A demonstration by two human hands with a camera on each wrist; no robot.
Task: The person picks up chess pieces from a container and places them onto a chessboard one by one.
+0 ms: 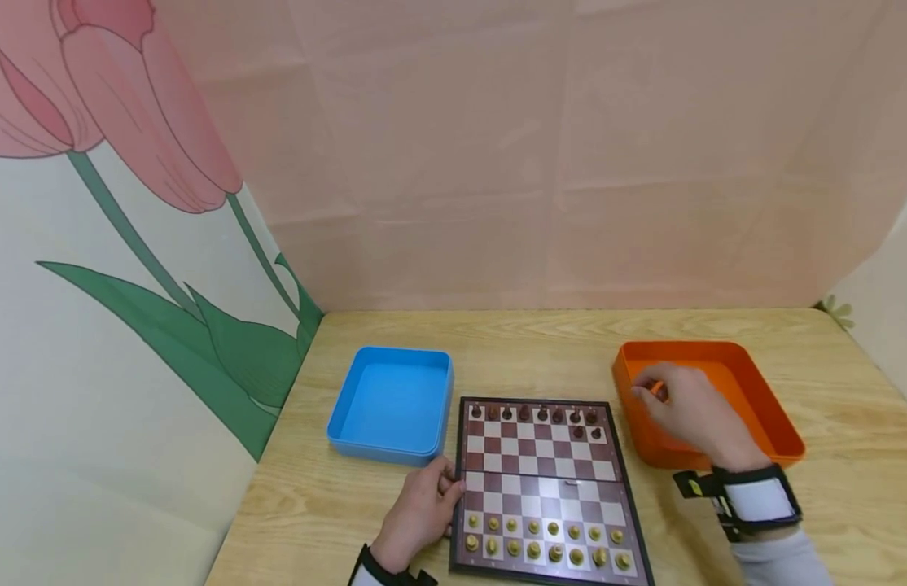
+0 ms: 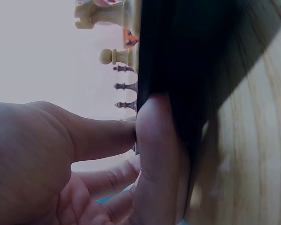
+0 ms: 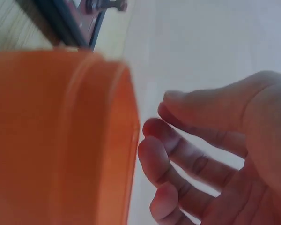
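A small chess board (image 1: pixel 545 480) lies on the wooden table (image 1: pixel 497 342). Dark pieces (image 1: pixel 541 413) stand along its far side and light pieces (image 1: pixel 549 545) fill the two near rows. My left hand (image 1: pixel 448 488) grips the board's left edge; in the left wrist view the thumb (image 2: pixel 154 154) presses on the black side of the board (image 2: pixel 178 56) below a light pawn (image 2: pixel 114 56). My right hand (image 1: pixel 647 389) hovers over the near left part of the orange tray (image 1: pixel 761 391). Its fingers (image 3: pixel 159 145) are loosely spread and hold nothing, beside the tray's wall (image 3: pixel 51 140).
An empty blue tray (image 1: pixel 391 403) stands just left of the board's far corner. A pink backdrop closes the table's far side and a tulip-printed panel its left. Bare wood lies behind the trays and right of the orange one.
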